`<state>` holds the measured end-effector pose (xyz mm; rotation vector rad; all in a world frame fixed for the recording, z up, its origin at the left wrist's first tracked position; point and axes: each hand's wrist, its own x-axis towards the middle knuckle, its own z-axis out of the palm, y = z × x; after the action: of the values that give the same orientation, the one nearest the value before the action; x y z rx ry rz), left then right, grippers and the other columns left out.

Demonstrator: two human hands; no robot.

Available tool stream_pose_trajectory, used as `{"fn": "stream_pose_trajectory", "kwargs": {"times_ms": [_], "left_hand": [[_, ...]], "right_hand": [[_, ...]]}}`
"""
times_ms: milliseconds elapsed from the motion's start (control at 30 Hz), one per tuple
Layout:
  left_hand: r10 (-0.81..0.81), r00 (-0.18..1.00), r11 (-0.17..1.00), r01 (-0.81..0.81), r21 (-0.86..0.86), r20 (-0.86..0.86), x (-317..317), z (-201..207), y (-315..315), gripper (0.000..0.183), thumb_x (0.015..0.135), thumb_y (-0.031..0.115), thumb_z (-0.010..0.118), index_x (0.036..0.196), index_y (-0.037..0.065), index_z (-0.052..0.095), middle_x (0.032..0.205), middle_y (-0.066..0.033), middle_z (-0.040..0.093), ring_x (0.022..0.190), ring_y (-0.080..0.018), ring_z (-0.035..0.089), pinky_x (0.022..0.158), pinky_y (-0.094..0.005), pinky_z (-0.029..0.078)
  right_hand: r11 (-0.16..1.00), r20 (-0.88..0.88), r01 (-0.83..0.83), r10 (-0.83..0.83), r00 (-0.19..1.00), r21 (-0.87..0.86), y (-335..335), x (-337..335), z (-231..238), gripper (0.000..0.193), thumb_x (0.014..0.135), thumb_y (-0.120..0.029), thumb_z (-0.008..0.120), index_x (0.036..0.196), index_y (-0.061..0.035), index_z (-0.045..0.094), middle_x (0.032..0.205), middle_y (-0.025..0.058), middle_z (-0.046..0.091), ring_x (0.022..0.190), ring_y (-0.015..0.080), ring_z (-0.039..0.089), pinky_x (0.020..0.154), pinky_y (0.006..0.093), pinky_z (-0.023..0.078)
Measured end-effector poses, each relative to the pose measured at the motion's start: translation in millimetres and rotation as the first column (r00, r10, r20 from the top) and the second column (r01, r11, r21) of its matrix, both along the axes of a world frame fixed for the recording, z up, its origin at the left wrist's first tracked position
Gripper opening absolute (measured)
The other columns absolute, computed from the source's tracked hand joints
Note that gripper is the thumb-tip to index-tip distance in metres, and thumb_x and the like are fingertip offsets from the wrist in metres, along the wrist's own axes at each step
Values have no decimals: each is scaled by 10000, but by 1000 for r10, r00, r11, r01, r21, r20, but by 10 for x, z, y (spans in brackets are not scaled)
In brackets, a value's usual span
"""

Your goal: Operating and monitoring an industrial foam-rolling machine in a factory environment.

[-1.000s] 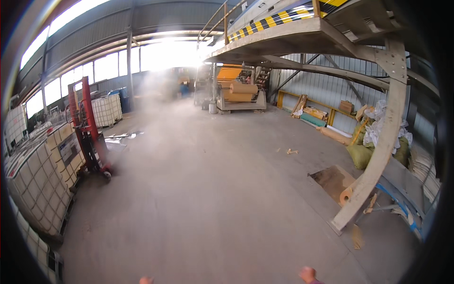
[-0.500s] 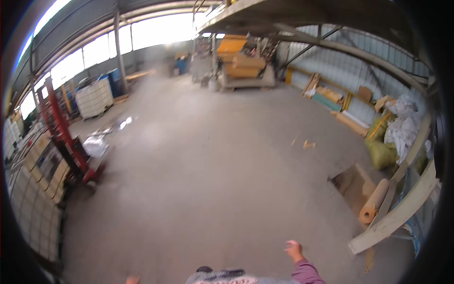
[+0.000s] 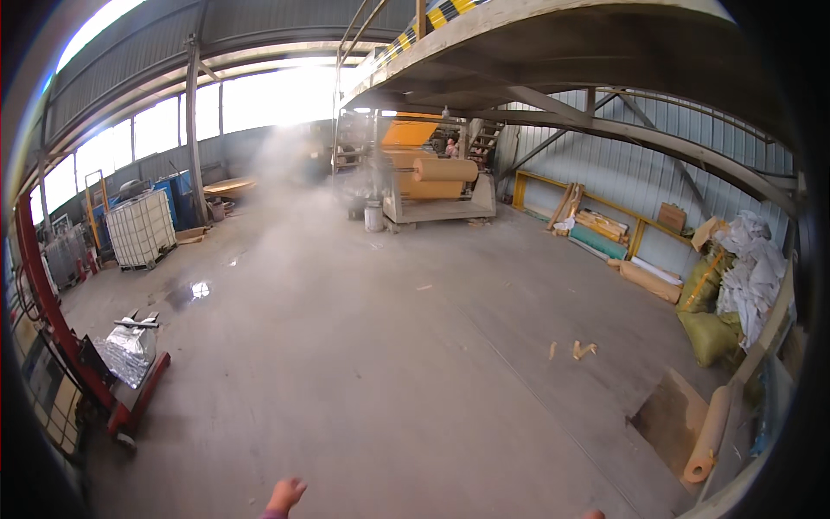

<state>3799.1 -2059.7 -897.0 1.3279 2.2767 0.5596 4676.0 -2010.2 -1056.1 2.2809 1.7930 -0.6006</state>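
My left hand [image 3: 285, 496] shows at the lower edge, left of the middle, above the grey concrete floor [image 3: 398, 415]. Its fingers are half bent and look a little apart, with nothing seen in them. Only a sliver of my right hand [image 3: 594, 515] enters at the bottom edge, and its fingers are out of sight. Neither hand touches anything visible.
A red lifter [image 3: 130, 406] bears a silvery wrapped bundle [image 3: 130, 350] at left. Ahead, a machine holds a brown paper roll [image 3: 445, 169]. At right lie a brown roll [image 3: 707, 437] and full sacks [image 3: 711, 337]. Overhead runs a raised platform [image 3: 553, 52]; haze hangs left of the machine.
The machine and right-hand sacks sit lower in view, and the red lifter has shifted left and down. My left hand has come further into view; my right has dropped almost out of it.
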Motion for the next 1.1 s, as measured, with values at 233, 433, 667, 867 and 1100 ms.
{"fn": "stream_pose_trajectory", "kwargs": {"times_ms": [233,433,667,867,1100], "left_hand": [[138,981,855,-49,516,-137,-1463,297,2390,343,739,320,576,966,64,604,831,-161,610,818,-324,567,728,-375,456],[745,604,667,-668,-331,282,-1907,-477,921,176,776,200,551,672,61,523,524,-57,466,395,-171,420,339,-352,329],[912,244,388,-773,-502,330,-2609,-622,2170,214,783,218,540,656,46,527,516,-70,475,405,-176,440,338,-351,328],[669,588,727,-646,-234,454,-4125,-460,5876,247,789,233,530,643,34,530,509,-81,483,413,-180,458,338,-350,327],[157,962,868,-243,434,226,-5401,702,9921,316,747,273,568,935,22,604,834,-167,619,779,-271,606,681,-339,470]], "right_hand": [[946,314,-23,130,940,-324,1209,-1129,117,211,752,-285,533,841,-128,640,842,84,625,812,243,591,661,387,470],[971,-490,35,89,867,238,5184,-4337,727,187,701,-282,602,757,-106,626,746,81,623,751,244,599,672,358,481],[832,-531,-226,507,679,507,8044,-7044,2444,267,588,-177,715,841,-111,663,716,48,642,668,155,616,625,267,486],[816,-140,-247,367,920,522,9114,-6204,843,183,600,-314,647,643,-136,648,616,45,613,586,241,593,558,349,471],[919,332,-106,242,912,-379,9299,-5622,219,165,702,-258,570,765,-115,622,765,98,614,698,242,587,609,362,463]]}}
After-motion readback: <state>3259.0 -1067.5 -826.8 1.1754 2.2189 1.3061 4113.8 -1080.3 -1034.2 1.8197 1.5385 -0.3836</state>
